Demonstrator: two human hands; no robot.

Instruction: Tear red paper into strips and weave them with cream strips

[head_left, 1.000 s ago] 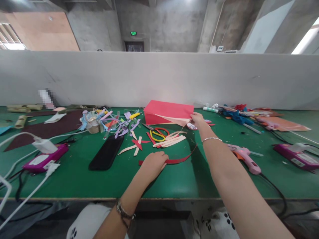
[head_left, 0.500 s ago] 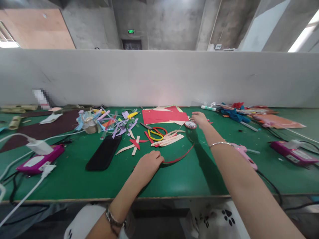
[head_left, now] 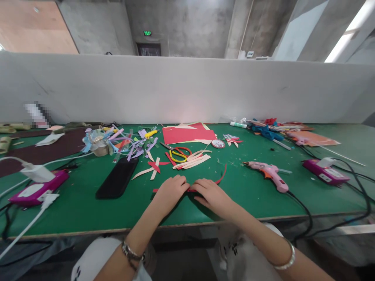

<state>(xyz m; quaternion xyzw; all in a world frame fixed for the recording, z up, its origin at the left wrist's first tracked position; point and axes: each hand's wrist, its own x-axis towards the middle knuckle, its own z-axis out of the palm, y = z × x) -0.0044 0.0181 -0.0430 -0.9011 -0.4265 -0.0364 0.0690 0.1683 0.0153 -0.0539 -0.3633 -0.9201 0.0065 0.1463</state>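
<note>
Closest in, 2 bare arms reach over the front edge of the green tabletop [head_left: 252,203]. The left hand [head_left: 171,187] and the right hand [head_left: 212,195] lie side by side, almost touching.

Both hands rest on top of a long, thin red strip [head_left: 223,173] of paper. The fingers of each hand are bent and close together, with the tips pushing down on the strip. It looks pressed flat more than pinched. The strip is thin and curly, so pushing down on it likely keeps it flat and stops it sliding. Its far right end is free and curls up off the tabletop.

Left of the strip lies a black phone [head_left: 117,177], face down. Right of the strip lies a pink glue gun [head_left: 268,171] on its side, with its cord running off the front edge. It is probably set there to be easy to grab.

Just behind the strip are scissors [head_left: 177,154] with yellow and red handles, beside some cream strips [head_left: 191,160]. Farther behind the strip lies a flat red sheet [head_left: 189,134], with a small round thing [head_left: 218,144] near its right corner. Behind and left of the strip is a messy pile of colored scraps [head_left: 129,140].

Farthest from the strip, a long grey wall [head_left: 187,89] stands along the back of the tabletop.
</note>
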